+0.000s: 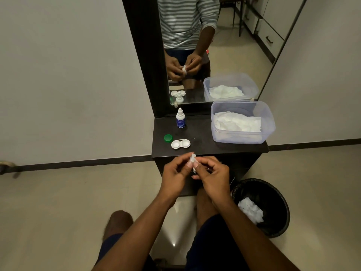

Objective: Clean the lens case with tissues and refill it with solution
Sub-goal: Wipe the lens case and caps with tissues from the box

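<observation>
Both hands meet just in front of the near edge of the dark tabletop (214, 141), and every place below is given from that tabletop. The left hand (175, 176) and the right hand (213, 178) pinch one small white piece (193, 159) between their fingertips; it looks like a wad of tissue, possibly wrapped round a small white cap, but it is too small to tell which. Each grip is clenched on this piece, thumbs and forefingers pressed together.

The lens case (180, 144) lies on the tabletop near its front left part, both white wells uncovered and facing up. A green cap (168, 138) rests just beside the case, nearer the left edge. The solution bottle (180, 118) stands upright towards the back left, close to the mirror (214, 55). A clear plastic box (271, 122) holding white tissues (237, 122) fills the right side of the tabletop.

On the floor, below the tabletop's right end, a black bin (281, 200) holds crumpled white tissue (251, 210). The mirror behind the tabletop reflects the hands and the box.
</observation>
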